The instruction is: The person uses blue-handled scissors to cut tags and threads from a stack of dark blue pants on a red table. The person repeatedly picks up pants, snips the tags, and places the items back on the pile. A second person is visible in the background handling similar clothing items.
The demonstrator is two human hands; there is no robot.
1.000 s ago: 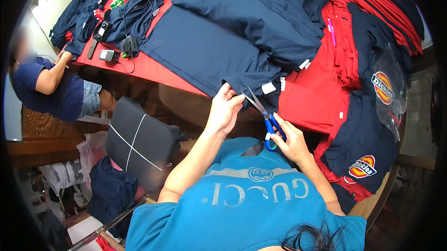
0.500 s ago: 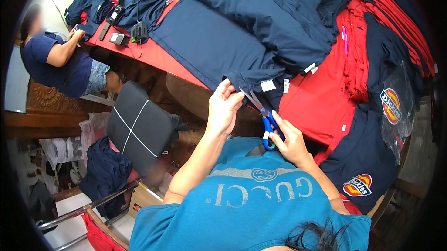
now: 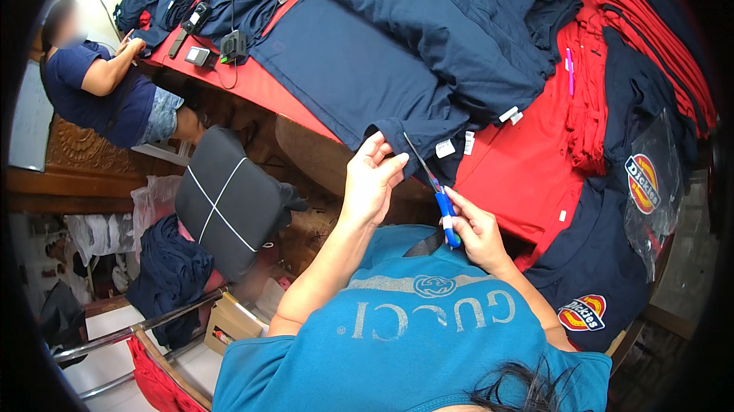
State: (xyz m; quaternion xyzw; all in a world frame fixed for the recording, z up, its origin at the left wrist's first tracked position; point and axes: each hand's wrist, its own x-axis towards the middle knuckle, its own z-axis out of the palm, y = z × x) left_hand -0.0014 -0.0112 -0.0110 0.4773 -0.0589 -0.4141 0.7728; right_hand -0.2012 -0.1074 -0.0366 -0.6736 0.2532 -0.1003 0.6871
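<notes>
Left hand [image 3: 372, 182]: pinching the near edge of the navy garment [image 3: 359, 68], which lies spread across the red counter [image 3: 279, 94]. Right hand [image 3: 477, 230]: grasping the scissors [image 3: 446, 217] by the blue handles, blades nearly together, over the garment beside the left hand. White tag [image 3: 445, 149]: right of the blades.

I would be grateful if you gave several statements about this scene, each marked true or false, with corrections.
1. The right hand holds blue-handled scissors. True.
2. The left hand is clear of the navy garment. False: it grips the garment's edge.
3. A slim pink object lies on red cloth. True.
4. The black chair is plain. False: white lines cross on it.
</notes>
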